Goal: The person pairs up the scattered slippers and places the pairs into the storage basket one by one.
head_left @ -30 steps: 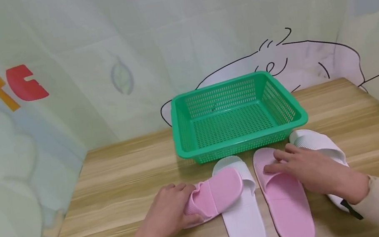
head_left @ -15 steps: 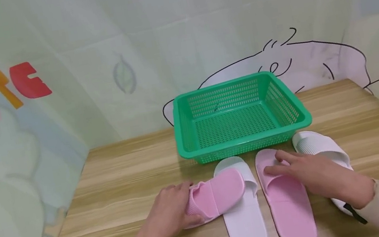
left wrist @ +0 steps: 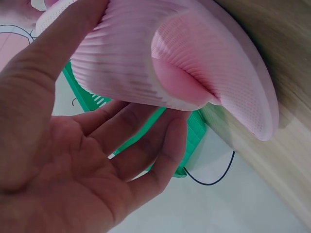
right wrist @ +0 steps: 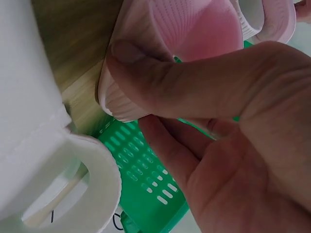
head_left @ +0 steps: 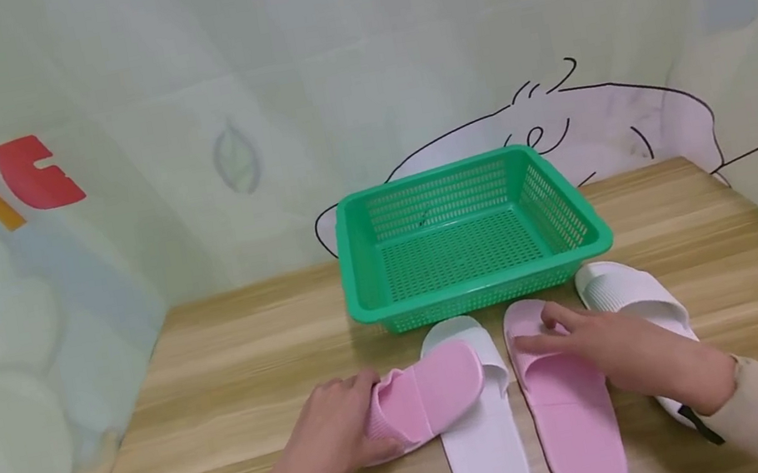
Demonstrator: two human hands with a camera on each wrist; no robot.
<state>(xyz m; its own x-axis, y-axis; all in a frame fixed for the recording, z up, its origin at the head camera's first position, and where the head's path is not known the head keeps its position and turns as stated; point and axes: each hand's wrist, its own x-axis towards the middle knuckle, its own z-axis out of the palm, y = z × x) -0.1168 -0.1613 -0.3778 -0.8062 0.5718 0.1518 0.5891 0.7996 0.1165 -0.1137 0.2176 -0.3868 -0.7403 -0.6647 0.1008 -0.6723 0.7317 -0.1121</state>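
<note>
Left hand (head_left: 330, 431) pinches the left pink slipper (head_left: 446, 383), overlapping a white slipper (head_left: 491, 466) it could drag; right hand (head_left: 614, 343) pinches the right pink slipper (head_left: 580, 434) near the green basket (head_left: 479, 284); soft straps (left wrist: 116, 53) might slip.

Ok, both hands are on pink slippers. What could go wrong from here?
1. The left pink slipper, held by the left hand, overlaps the left white slipper in the head view; moving it might drag that one askew.
2. The right hand, on the right pink slipper, reaches across the right white slipper, which could get knocked.
3. The basket stands close beyond the slippers; a forward push might nudge it.
</note>
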